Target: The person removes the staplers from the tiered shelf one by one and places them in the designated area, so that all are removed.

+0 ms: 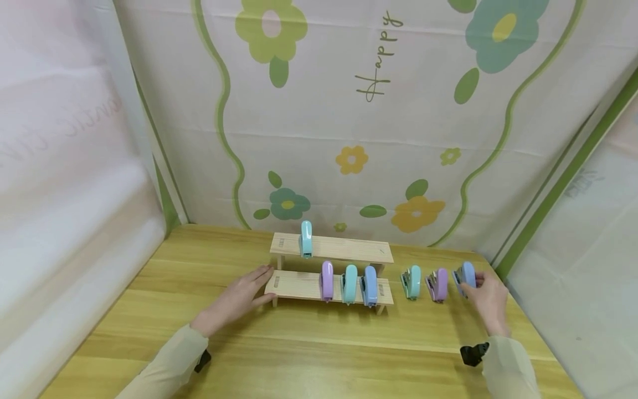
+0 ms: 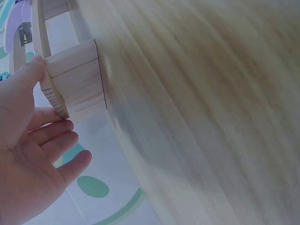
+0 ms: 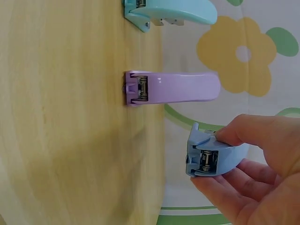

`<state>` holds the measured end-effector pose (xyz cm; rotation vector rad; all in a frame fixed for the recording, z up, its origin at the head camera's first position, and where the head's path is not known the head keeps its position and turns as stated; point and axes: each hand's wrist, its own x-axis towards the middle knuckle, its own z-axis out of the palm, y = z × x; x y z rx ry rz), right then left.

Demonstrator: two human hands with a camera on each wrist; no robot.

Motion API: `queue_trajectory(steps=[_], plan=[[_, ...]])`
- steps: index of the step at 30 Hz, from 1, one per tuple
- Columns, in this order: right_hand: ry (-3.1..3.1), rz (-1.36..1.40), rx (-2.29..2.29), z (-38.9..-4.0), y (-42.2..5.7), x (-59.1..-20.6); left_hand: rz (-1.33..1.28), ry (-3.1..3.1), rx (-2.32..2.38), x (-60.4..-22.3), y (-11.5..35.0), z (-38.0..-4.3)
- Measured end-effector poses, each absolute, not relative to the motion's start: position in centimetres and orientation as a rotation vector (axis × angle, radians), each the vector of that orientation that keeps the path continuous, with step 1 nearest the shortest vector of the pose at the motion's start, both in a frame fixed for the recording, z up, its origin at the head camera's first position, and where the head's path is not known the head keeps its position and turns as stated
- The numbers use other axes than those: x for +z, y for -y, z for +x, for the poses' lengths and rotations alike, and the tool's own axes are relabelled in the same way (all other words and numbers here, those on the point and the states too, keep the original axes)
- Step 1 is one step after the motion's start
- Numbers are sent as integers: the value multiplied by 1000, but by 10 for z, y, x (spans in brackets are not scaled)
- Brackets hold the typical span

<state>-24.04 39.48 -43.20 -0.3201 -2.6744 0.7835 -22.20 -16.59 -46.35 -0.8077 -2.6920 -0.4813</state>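
My right hand [image 1: 488,299] pinches a blue mini stapler [image 1: 466,277] between thumb and fingers; in the right wrist view its hinge end with the spring [image 3: 207,161] faces the camera, above the tabletop. Left of it, a purple stapler [image 1: 437,285] and a mint stapler [image 1: 411,282] stand upright on the table. With thumb and index finger, my left hand [image 1: 241,296] holds the left end of the lower wooden shelf [image 1: 296,284], its other fingers loose. On that shelf stand purple [image 1: 327,281], mint [image 1: 349,284] and blue [image 1: 369,285] staplers, toward the right.
Behind the lower shelf, the higher wooden shelf [image 1: 349,249] carries a light blue stapler [image 1: 306,239] near its left end. Flower-printed cloth [image 1: 309,111] hangs at the back of the wooden table [image 1: 324,354], and white cloth walls rise at both sides.
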Motion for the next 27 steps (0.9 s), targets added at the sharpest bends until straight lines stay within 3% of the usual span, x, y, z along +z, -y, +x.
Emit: queue_trajectory(steps=[27], plan=[[2739, -387, 800, -249, -407, -456, -795, 2712, -464, -463, 165, -221]])
